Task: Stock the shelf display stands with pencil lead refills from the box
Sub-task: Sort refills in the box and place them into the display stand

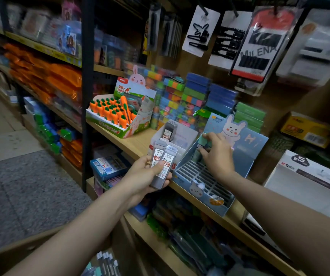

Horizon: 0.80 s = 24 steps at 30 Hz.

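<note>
left hand (pixel 140 176) grips two lead refill cases (pixel 161 164) — right hand (pixel 216 154) pinches a teal pack (pixel 204 141) in the blue rabbit display stand (pixel 205 188).

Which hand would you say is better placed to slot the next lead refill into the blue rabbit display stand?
The right hand, probably. Its fingers already pinch a pale green item at the back of the blue display stand, right above its slots. The left hand hangs short of the stand, gripping the lead refills.

Two grey lead refill cases (pixel 161 166), labelled 0.7, are held upright, side by side, before the wooden shelf (pixel 134 143). More cases (pixel 169 130) stand in a white display stand (pixel 188 136). A blue rabbit-print display stand (pixel 209 184) is beside it, its slots mostly unfilled. A cardboard box (pixel 46 244) sits below.
</note>
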{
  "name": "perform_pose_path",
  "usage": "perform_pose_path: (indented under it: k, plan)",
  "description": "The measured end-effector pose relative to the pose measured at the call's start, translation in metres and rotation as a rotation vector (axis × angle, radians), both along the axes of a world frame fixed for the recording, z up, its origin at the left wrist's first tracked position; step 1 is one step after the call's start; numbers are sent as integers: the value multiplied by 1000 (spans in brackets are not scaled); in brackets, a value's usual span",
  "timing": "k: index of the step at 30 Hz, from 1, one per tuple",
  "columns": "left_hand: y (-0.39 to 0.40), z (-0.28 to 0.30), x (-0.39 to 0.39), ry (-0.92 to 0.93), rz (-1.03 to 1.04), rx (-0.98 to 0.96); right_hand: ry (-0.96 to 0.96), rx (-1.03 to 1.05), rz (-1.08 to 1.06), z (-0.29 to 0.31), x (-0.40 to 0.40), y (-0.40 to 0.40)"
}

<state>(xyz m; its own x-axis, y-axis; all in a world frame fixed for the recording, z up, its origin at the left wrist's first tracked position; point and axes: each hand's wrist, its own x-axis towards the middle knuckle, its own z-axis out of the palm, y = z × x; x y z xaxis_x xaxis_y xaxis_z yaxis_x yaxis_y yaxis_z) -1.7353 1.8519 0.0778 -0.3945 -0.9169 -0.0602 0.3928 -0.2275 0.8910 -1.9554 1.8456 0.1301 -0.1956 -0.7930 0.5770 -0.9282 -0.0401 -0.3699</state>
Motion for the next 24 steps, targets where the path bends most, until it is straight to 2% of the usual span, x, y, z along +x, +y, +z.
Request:
perform_pose_path:
  k: [4,7,12,16,24]
  plan:
    - [3,-1,0,22,-19,-9,-46,-49,29,9,7,10]
    - [6,0,3,51,-36,-34,-87,-135,207,23,26,25]
    - [13,9,9,67,-88,-127,-163,272,407,31,61,41]
    - [15,10,15,31,-95,-158,-285,273,451,34,71,41]
    - [14,7,24,-60,-176,-143,-257,294,483,35,76,37]
